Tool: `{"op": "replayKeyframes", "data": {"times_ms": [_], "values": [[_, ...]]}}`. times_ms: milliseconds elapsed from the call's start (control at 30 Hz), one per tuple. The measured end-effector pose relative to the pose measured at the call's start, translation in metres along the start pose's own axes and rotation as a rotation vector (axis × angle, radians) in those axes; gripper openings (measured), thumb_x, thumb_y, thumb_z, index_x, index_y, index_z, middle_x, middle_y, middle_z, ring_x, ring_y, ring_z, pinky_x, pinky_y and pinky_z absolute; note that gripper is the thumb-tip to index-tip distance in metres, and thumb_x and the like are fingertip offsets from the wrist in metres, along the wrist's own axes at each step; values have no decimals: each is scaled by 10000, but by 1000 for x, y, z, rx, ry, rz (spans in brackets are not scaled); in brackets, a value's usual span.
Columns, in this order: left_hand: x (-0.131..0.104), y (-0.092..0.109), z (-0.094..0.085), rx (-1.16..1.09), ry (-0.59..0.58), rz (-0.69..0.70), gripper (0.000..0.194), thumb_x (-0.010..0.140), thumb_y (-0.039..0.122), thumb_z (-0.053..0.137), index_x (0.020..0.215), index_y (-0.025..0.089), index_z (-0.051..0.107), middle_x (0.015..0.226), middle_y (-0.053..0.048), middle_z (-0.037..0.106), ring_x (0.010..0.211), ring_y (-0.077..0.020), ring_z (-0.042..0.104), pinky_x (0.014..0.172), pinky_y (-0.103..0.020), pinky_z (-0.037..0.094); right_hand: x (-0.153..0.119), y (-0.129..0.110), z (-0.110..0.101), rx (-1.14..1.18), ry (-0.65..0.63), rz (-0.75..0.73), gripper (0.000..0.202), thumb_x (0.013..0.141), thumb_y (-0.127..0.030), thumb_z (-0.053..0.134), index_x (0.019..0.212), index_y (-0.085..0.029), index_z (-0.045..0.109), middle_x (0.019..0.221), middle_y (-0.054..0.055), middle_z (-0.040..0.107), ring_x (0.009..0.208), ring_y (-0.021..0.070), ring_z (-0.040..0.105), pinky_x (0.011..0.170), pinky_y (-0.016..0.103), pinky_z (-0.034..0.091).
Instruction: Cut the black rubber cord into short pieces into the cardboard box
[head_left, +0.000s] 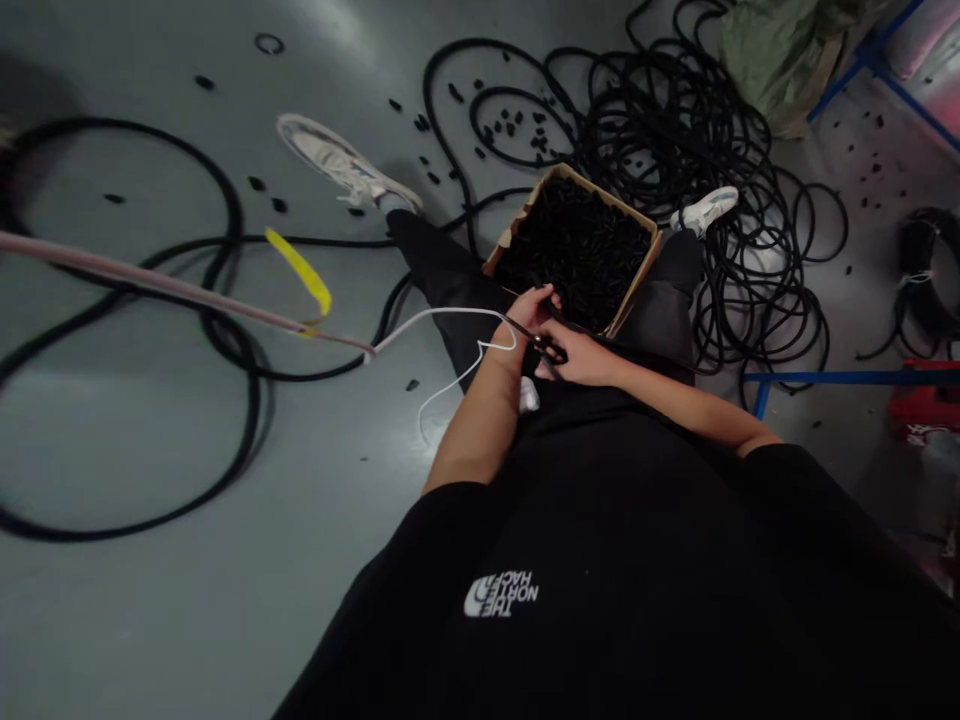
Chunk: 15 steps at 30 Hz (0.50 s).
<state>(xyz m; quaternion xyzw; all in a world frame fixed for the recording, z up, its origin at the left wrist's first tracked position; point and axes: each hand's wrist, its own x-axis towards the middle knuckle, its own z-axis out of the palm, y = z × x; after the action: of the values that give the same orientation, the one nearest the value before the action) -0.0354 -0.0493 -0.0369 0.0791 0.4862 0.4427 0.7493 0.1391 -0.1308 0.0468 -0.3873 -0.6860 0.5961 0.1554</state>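
Note:
My left hand (531,306) is closed above the near rim of a cardboard box (517,218), its fingers pinched together. Something dark shows at the fingertips, too dim to name. Just to its right and nearer my body, my right hand (581,357) grips a pair of scissors (553,350) by the black handles. The blades point up and left, passing close to my left hand. Many short black tube pieces (592,235) fill the box, which stands between my legs. A thin white cord (442,311) loops across my left wrist.
Long black hose lies in a tangled heap (660,120) behind the box, and wide hose loops (247,420) spread at left. Loose black pieces (525,125) dot the floor. A pinkish rod (150,280) with yellow tape (300,270) crosses from the left. Blue frame bars (847,378) stand at right.

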Motion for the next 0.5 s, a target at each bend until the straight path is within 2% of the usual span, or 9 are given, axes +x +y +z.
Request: {"op": "replayKeyframes", "data": {"times_ms": [67,167,333,433,500], "values": [[-2,7,-4,-127,52,23,454,1206,189,839,809,235,624,662,36,643,564,-118,620,593,-207,560,5,-4,25,-23,-70,78,723,913,-287,1018,1525,-250,635,1163,12,784,1098,280,812,1102,468,712],[-6,15,-6,-250,92,34,453,1219,200,842,835,243,607,673,47,631,565,-114,615,617,-208,569,13,3,42,77,-179,142,872,842,-199,1070,1559,-257,578,1315,56,806,1241,286,841,1171,470,725],[-11,20,-2,-361,141,18,434,1231,165,805,859,252,598,653,50,620,559,-123,596,602,-212,540,22,15,42,79,-305,34,922,769,-170,1143,1515,-231,604,1604,149,747,1560,322,764,1451,528,604],[-12,22,-3,-387,152,33,427,1230,155,800,870,254,593,658,56,616,561,-115,589,620,-207,529,25,14,42,13,-358,-22,959,762,-128,1135,1557,-199,603,1717,194,708,1645,338,714,1514,542,550],[-12,23,-6,-366,163,63,421,1218,151,803,869,254,590,665,58,617,566,-112,584,636,-207,526,26,11,43,-26,-356,-29,907,787,-120,1116,1542,-168,614,1733,221,707,1655,344,696,1522,553,540]]}}
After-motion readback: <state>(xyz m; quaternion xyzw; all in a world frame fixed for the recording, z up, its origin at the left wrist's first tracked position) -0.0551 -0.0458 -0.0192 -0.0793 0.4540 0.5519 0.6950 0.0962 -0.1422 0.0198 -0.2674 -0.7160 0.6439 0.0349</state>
